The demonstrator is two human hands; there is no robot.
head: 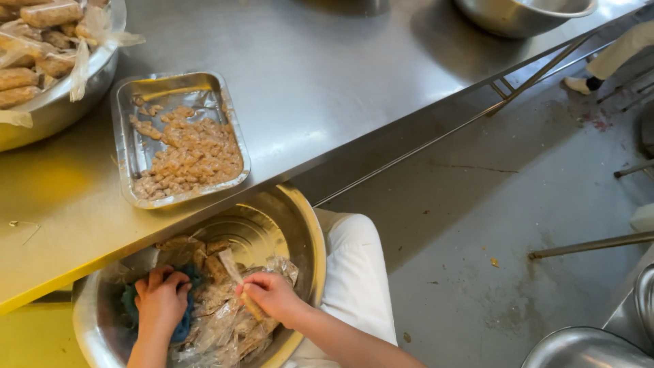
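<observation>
Wrapped bar (251, 305) pinched in curled right hand (272, 294).

Left hand (161, 300) pressed on a blue cloth (182, 326) inside a large steel bowl (306, 225) held on the lap, right hand (271, 294) pinching a brown bar (251, 305) among crumpled clear wrappers (225, 327). Above, on the steel table (327, 82), a shallow tray (126, 129) of crumbled brown pieces, beside another bowl (61, 102) piled with wrapped bars
</observation>
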